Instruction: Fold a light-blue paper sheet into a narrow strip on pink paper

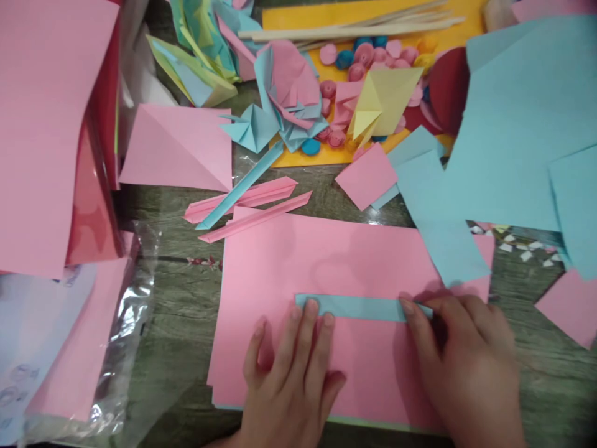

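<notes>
A narrow folded strip of light blue paper (364,307) lies flat across a stack of pink sheets (368,367). My left hand (293,373) rests on the stack with its fingers spread, fingertips on the strip's left end. At the right end, the thumb and index finger of my right hand (466,361) pinch the strip; its other fingers are curled. Above the stack's left corner are a folded blue strip (240,186) and pink folded strips (261,214).
Folded paper flowers (291,87), thin sticks (354,30) and small paper coils lie on a yellow sheet (289,160) at the back. Large blue sheets (517,137) cover the right. Pink paper (41,124) and a clear plastic bag (125,317) are at left.
</notes>
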A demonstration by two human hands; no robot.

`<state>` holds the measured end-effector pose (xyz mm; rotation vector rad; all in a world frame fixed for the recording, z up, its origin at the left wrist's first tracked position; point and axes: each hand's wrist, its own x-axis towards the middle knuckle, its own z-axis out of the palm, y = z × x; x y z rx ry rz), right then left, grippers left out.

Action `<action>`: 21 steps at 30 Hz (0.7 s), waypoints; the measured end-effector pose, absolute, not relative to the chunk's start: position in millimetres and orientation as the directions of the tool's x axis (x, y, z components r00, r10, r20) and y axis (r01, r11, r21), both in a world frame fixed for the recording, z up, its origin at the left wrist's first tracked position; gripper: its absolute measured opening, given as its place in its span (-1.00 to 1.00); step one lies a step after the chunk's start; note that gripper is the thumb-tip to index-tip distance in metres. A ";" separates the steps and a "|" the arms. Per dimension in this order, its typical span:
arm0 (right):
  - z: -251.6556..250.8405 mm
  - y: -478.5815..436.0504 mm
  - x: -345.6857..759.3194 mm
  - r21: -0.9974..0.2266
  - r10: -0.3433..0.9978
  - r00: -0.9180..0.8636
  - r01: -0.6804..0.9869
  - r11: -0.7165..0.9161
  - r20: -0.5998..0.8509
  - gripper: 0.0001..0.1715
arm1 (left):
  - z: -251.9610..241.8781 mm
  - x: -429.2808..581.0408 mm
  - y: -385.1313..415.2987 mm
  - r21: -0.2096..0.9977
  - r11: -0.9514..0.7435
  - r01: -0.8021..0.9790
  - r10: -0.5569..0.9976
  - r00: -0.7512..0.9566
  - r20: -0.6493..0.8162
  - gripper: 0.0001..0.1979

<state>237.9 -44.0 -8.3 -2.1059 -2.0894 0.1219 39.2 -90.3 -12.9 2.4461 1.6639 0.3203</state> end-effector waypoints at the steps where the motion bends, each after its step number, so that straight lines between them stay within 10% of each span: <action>1: -8.2 -43.7 238.0 -0.178 0.998 0.012 0.984 0.000 0.065 -0.59 | -13.0 39.7 -90.4 0.247 -0.369 0.896 0.929 0.359 0.085 -0.50; 21: -10.0 -45.4 237.2 -0.221 0.994 0.066 0.974 -0.044 0.092 -0.63 | -6.6 49.4 -84.7 0.193 -0.254 0.948 0.967 0.246 0.068 -0.51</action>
